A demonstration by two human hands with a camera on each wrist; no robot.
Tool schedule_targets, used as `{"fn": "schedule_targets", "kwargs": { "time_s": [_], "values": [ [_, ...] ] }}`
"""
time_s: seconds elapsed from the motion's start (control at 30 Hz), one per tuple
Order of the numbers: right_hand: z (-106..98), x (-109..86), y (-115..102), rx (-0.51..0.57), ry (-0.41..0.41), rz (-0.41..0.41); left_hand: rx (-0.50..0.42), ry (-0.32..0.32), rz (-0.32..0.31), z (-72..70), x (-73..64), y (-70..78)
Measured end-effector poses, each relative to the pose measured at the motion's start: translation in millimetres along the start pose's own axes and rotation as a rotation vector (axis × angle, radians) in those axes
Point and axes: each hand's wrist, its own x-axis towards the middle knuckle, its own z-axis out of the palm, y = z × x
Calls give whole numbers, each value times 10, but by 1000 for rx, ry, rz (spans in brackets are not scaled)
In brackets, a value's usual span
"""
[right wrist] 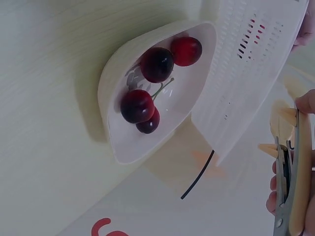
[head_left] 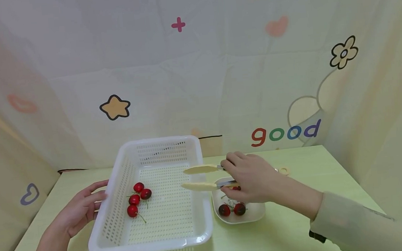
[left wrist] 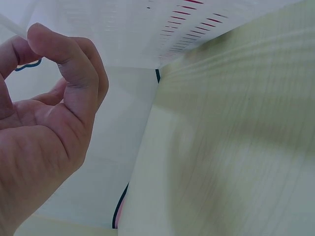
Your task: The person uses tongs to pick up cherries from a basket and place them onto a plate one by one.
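A white plastic basket [head_left: 167,234] with slotted walls holds several red cherries [head_left: 134,199] on the left of its floor. At its left rim my left hand [head_left: 82,209] grips the edge with bent fingers; the left wrist view shows this hand [left wrist: 64,98] beside the basket's outer wall. My right hand [head_left: 250,177] holds tongs [head_left: 200,186] with cream tips and metal arms. The tips stand apart over the basket's right rim, with nothing seen between them. Below this hand sits a small white bowl [head_left: 253,216] with several dark red cherries [right wrist: 138,105], partly hidden in the head view.
The basket and bowl stand side by side on a pale green table [head_left: 303,228]. A printed curtain [head_left: 220,100] hangs close behind and at both sides. The basket's far wall comes near the back curtain.
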Motion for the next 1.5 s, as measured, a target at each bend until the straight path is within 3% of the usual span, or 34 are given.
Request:
{"fn": "schedule_targets", "kwargs": {
  "time_s": [0.33, 0.6, 0.87, 1.13, 1.5],
  "values": [
    [48, 266, -158, -30, -21, -64, 0, 11, -9, -20, 14, -17],
    [119, 435, -296, -40, -78, -77, 3, 6, -2, -19, 24, -29],
    [178, 586, -424, -44, -82, -96, 11, 2, 0, -33, 22, -37],
    [170, 730, -598, -77, -146, -115, 11, -5, 10, -15, 19, -36],
    [275, 847, -772, -92, -187, -141, 45, 53, -17, 25, 6, 2]
  ]
}}
